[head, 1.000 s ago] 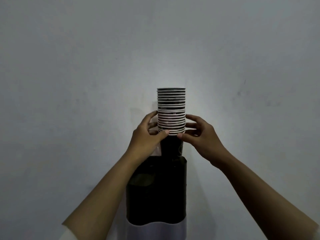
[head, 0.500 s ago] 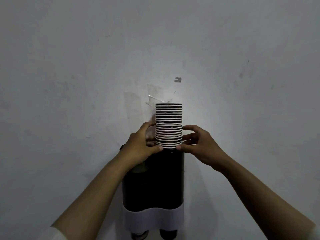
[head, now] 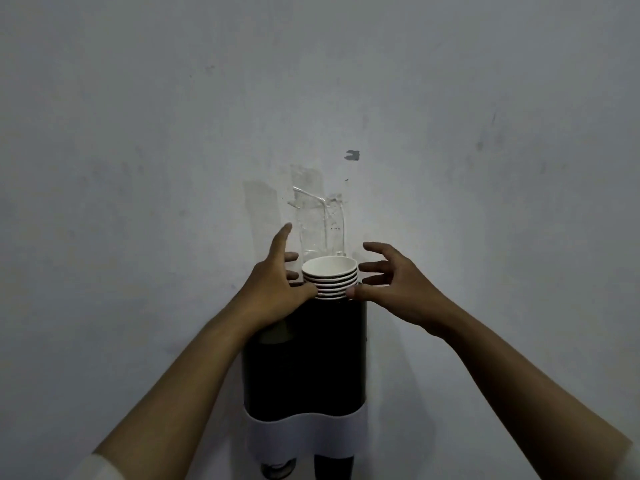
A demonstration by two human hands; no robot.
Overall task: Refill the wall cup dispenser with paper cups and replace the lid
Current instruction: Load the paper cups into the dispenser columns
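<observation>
A dark twin-tube cup dispenser (head: pixel 311 368) with a white band (head: pixel 304 434) hangs on the wall. A stack of white paper cups (head: pixel 329 278) sits in its right tube; only several rims stick out above the top. My left hand (head: pixel 277 289) is at the stack's left, thumb tip touching the lowest visible rim, fingers spread and straight. My right hand (head: pixel 394 289) is at the stack's right, thumb tip against the same rim, fingers fanned out and apart from the cups. No lid is in view.
Clear tape or plastic (head: pixel 318 223) is stuck to the grey wall (head: pixel 138 133) just above the dispenser. A small dark mark (head: pixel 352 155) sits higher up. Cup bottoms (head: pixel 277 471) show under the white band.
The cup stack has dropped far down into the right tube. Both hands, which gripped its lower rims, have spread their fingers and let go, keeping only thumb tips on it.
</observation>
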